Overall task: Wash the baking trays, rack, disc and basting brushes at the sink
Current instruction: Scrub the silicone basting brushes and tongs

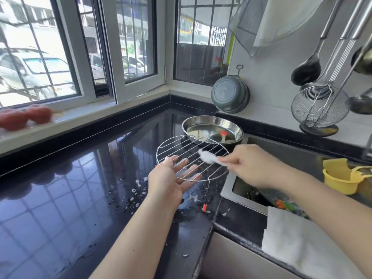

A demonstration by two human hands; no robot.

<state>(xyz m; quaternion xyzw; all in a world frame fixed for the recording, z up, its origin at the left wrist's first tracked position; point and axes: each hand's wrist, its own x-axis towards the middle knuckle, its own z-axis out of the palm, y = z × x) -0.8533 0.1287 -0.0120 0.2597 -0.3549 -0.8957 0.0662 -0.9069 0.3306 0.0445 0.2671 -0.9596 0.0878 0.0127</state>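
A round wire rack [209,144] is held level above the black counter, beside the sink [291,158]. My left hand [173,178] lies palm up under its near edge, fingers straight, supporting it. My right hand [251,164] pinches a soapy white brush [209,158] whose foamy head lies on the rack's wires. One rack leg with an orange tip [204,207] hangs down. Behind the rack stands a round steel tray [225,122] with an orange-headed brush [223,134] lying inside it.
Suds and water drops dot the black counter [80,198]. A white cloth [306,244] hangs over the sink's front edge. A yellow cup [342,176] sits on the sink's right. Ladles and a wire strainer [320,105] hang on the wall, and a grey bowl [229,93] hangs too.
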